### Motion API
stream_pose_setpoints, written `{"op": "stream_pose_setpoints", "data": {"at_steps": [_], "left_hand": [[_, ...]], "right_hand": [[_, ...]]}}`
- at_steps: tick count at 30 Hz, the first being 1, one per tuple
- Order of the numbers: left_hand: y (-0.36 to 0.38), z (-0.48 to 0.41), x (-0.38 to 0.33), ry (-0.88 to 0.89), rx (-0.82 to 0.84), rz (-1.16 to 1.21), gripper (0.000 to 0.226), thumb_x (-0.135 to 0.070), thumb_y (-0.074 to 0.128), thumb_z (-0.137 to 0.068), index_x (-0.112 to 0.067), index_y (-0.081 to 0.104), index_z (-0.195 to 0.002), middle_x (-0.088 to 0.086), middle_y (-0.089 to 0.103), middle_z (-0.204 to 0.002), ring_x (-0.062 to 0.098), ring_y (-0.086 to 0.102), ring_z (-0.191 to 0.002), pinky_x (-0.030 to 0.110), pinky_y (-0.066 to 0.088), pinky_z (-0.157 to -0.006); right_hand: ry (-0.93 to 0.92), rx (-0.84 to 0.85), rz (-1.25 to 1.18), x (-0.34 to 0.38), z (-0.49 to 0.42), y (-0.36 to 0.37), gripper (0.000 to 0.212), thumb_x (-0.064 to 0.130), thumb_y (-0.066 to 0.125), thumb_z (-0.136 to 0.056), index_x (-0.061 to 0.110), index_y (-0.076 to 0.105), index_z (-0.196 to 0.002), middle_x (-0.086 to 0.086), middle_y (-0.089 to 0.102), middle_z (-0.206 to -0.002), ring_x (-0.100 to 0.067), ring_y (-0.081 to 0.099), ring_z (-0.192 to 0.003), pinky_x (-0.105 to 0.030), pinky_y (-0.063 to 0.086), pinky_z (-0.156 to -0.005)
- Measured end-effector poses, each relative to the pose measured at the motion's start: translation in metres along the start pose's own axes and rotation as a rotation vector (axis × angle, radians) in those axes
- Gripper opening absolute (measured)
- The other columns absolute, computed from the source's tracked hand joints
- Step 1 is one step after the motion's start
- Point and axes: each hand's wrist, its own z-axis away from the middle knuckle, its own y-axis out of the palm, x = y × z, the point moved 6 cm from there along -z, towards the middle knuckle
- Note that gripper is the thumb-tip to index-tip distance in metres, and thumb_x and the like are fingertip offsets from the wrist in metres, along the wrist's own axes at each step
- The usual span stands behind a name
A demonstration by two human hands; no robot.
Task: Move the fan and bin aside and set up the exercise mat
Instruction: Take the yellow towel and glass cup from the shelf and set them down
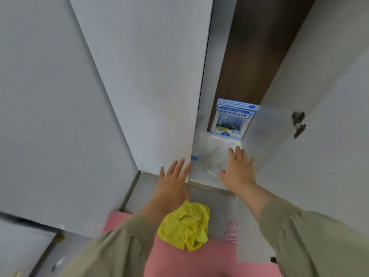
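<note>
I see two hands, both empty. My left hand (pixel 172 182) hangs with fingers (pixel 175 166) spread beside the edge of a white cabinet door (pixel 139 76). My right hand (pixel 238 169) reaches into the open cabinet, fingers spread over one clear plastic bag (pixel 209 154) on its floor. One blue packet (pixel 232 118) stands behind it. One pink exercise mat (pixel 179 260) lies below both wrists, well short of the fingers, with one yellow cloth (pixel 185 226) on it.

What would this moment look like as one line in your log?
left hand: open, empty | right hand: open, over clear plastic bag in cupboard | crumpled yellow cloth: below hands | fan, bin: unseen
</note>
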Motion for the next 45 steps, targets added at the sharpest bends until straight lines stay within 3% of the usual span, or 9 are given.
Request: {"op": "stream_pose_setpoints", "data": {"at_steps": [12,17,23,27,30,33,35,41,45], "left_hand": [[-0.25,0.063,-0.159,0.095,-0.407,-0.012,0.065,-0.037,0.044,-0.096,-0.027,0.011,-0.15,-0.001,0.006,-0.16,0.021,0.012,-0.146,0.045,0.013,-0.119],[-0.266,0.095,-0.229,0.059,-0.498,0.126,0.063,-0.03,0.049,-0.095,-0.027,0.018,-0.149,-0.004,0.016,-0.158,0.018,0.021,-0.144,0.036,0.022,-0.118],[-0.276,0.126,-0.282,-0.014,-0.547,0.296,0.067,-0.021,0.053,-0.093,-0.025,0.017,-0.149,-0.002,0.023,-0.156,0.017,0.027,-0.141,0.03,0.026,-0.113],[-0.289,0.145,-0.323,0.071,-0.584,0.194,0.061,-0.027,0.047,-0.096,-0.024,0.018,-0.15,-0.004,0.025,-0.155,0.015,0.027,-0.14,0.029,0.024,-0.115],[-0.294,0.158,-0.349,0.14,-0.616,0.016,0.058,-0.036,0.041,-0.098,-0.026,0.018,-0.15,-0.006,0.028,-0.154,0.013,0.029,-0.139,0.024,0.022,-0.113],[-0.294,0.163,-0.365,0.165,-0.605,0.006,0.058,-0.042,0.041,-0.097,-0.027,0.02,-0.149,-0.006,0.037,-0.149,0.012,0.037,-0.133,0.024,0.028,-0.109],[-0.291,0.163,-0.37,0.134,-0.544,0.069,0.06,-0.046,0.044,-0.095,-0.029,0.022,-0.148,-0.006,0.047,-0.141,0.012,0.046,-0.124,0.026,0.036,-0.105],[-0.287,0.155,-0.373,0.082,-0.407,0.509,0.057,-0.047,0.058,-0.087,-0.028,0.041,-0.137,-0.005,0.064,-0.116,0.009,0.06,-0.103,0.032,0.049,-0.098],[-0.293,0.151,-0.345,-0.064,-0.507,0.541,0.057,-0.046,0.063,-0.084,-0.019,0.047,-0.131,-0.001,0.065,-0.103,0.013,0.062,-0.093,0.027,0.051,-0.087]], "right_hand": [[-0.178,-0.632,-0.074,-0.033,0.146,-0.323,0.078,0.026,0.058,-0.085,0.01,0.015,-0.148,-0.013,0.018,-0.155,-0.03,0.011,-0.144,-0.048,0.016,-0.117],[-0.372,-0.785,0.007,-0.067,0.233,-0.382,0.079,0.024,0.053,-0.088,0.013,0.005,-0.15,-0.012,0.005,-0.158,-0.03,-0.002,-0.146,-0.047,0.003,-0.118],[-0.742,-1.141,0.08,-0.11,0.316,-0.407,0.053,0.008,0.048,-0.076,0.002,0.052,-0.128,-0.024,0.041,-0.142,-0.038,0.028,-0.138,-0.053,0.022,-0.112],[-0.697,-1.326,-0.129,-0.148,0.336,-0.418,0.054,0.0,0.044,-0.076,0.007,0.045,-0.129,-0.019,0.024,-0.148,-0.035,0.017,-0.141,-0.051,0.013,-0.116],[-0.557,-1.25,-0.391,-0.171,0.333,-0.424,0.064,-0.004,0.053,-0.078,0.009,0.034,-0.138,-0.016,0.017,-0.152,-0.032,0.015,-0.143,-0.047,0.021,-0.116],[-0.476,-0.925,-0.843,-0.188,0.312,-0.42,0.065,-0.001,0.048,-0.09,0.014,0.022,-0.147,-0.004,0.022,-0.155,-0.019,0.023,-0.142,-0.018,0.02,-0.107],[-0.439,-0.809,-1.036,-0.196,0.3,-0.415,0.062,-0.002,0.047,-0.091,0.015,0.025,-0.147,-0.003,0.034,-0.15,-0.017,0.034,-0.138,-0.017,0.026,-0.102],[-0.479,-0.783,-1.132,-0.177,0.293,-0.419,0.048,-0.005,0.051,-0.088,0.011,0.048,-0.133,-0.004,0.057,-0.13,-0.015,0.051,-0.123,-0.013,0.038,-0.089],[-0.596,-0.637,-1.12,-0.132,0.276,-0.417,0.048,-0.004,0.051,-0.086,0.016,0.051,-0.13,0.008,0.056,-0.12,0.0,0.047,-0.106,0.006,0.035,-0.064]]}}
